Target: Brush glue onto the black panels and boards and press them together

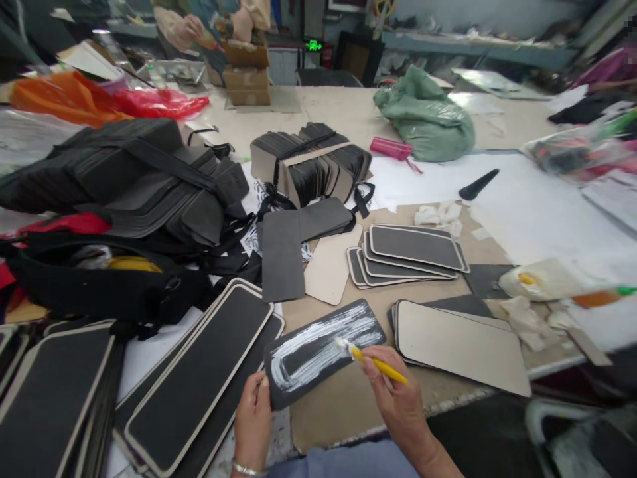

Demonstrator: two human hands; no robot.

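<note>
My left hand (253,418) grips the near left corner of a dark rectangular panel (308,355), thumb on top. White paste lies in streaks over much of the panel's face. In my right hand (398,392) is a yellow-handled brush (381,366), its white-coated bristles touching the panel near the middle. Beneath the panel a beige board (338,408) lies on the table. To the right rests a small stack of beige-faced panels (462,345). Behind it are several dark panels with pale borders (413,249).
Long pale-edged panels (199,378) lie at left. Strapped bundles of dark sheets (318,162) stand farther back. A white container (537,279) and crumpled tissue (530,322) sit at right, a green bag (428,116) behind. Another person's hand (192,30) shows near a cardboard box (247,76).
</note>
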